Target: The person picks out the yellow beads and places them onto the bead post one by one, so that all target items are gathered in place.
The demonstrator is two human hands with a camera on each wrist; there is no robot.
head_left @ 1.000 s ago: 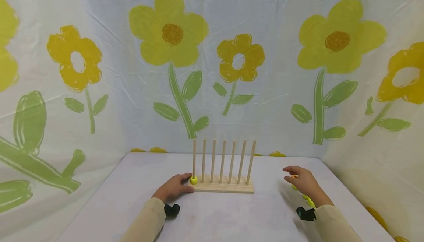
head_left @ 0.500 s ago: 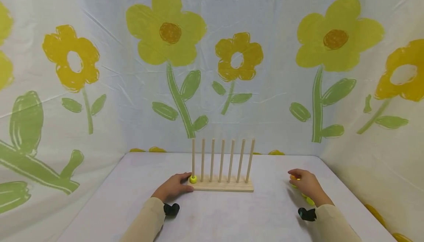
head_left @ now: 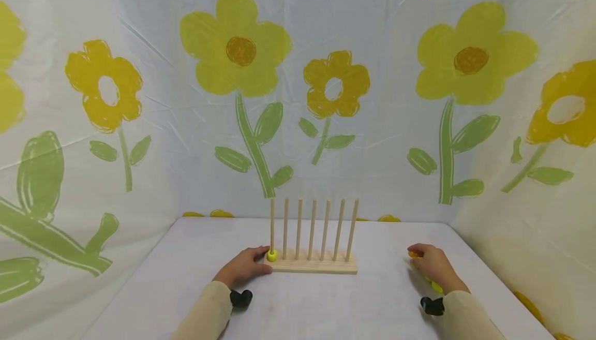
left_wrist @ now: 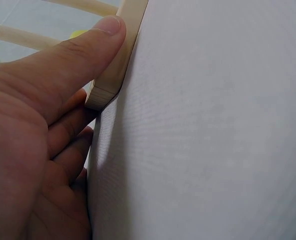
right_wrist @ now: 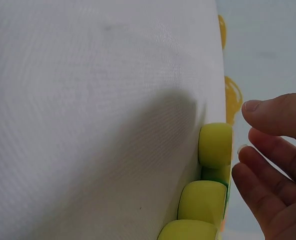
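Observation:
A wooden stand [head_left: 316,266] carries a row of upright pegs, with a yellow bead [head_left: 272,256] low on the leftmost one. My left hand [head_left: 242,266] grips the left end of its base; in the left wrist view the thumb [left_wrist: 82,52] presses the base's edge [left_wrist: 118,57] and the other fingers lie behind. My right hand [head_left: 435,266] hovers at loose beads on the table's right, an orange one [head_left: 412,254] by the fingertips and a yellow one [head_left: 436,287] below the palm. In the right wrist view, thumb and fingers stay apart beside yellow beads [right_wrist: 215,145].
The white table [head_left: 302,309] reaches back to a hanging cloth [head_left: 377,174] printed with yellow flowers, which also covers both sides. Several beads lie in a line under and beside my right hand. Each wrist wears a small black device.
My right hand has shifted slightly right and lower over the beads, its fingers now nearer the orange one. My left hand stays on the stand. The head view has tilted a little.

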